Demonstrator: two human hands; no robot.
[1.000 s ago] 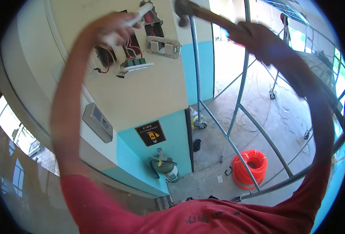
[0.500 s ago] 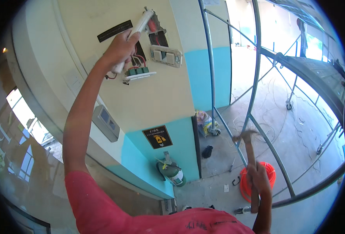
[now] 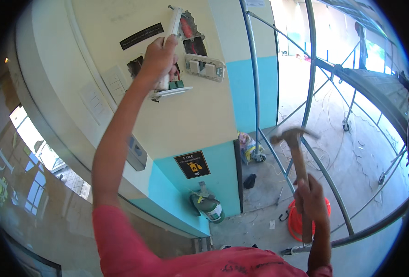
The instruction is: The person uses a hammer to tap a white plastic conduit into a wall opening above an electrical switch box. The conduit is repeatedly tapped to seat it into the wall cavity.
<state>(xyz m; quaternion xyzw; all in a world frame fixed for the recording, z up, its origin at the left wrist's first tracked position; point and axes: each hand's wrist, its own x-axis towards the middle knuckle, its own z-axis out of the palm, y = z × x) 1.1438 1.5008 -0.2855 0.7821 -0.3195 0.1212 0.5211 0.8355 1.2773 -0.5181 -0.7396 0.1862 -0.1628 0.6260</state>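
My left hand [image 3: 159, 60] is wrapped round a long white strip [image 3: 175, 23], held nearly upright against the cream wall. The strip's top end lies beside a ragged wall cutout [image 3: 187, 30] with red conduit inside; a thin nail-like piece [image 3: 171, 7] shows at that end. Just below my left fingers hangs a white switch plate [image 3: 174, 92] with green backs, pulled out of the wall on its wires. Another loose switch plate [image 3: 205, 68] with two rockers sits to the right. Low on the right, my right hand [image 3: 309, 198] grips the wooden handle of a claw hammer [image 3: 298, 154], head up.
Metal scaffolding [image 3: 255, 69] stands close on the right. A green fire extinguisher [image 3: 208, 207] is mounted low on the wall below its sign [image 3: 193, 165]. An orange-red bucket-like object [image 3: 296, 224] stands on the floor below my right hand. Loose wires lie across the floor.
My left hand has shifted right along the wall, and the white strip is now more upright. My right hand has raised the hammer somewhat. The view has shifted slightly.
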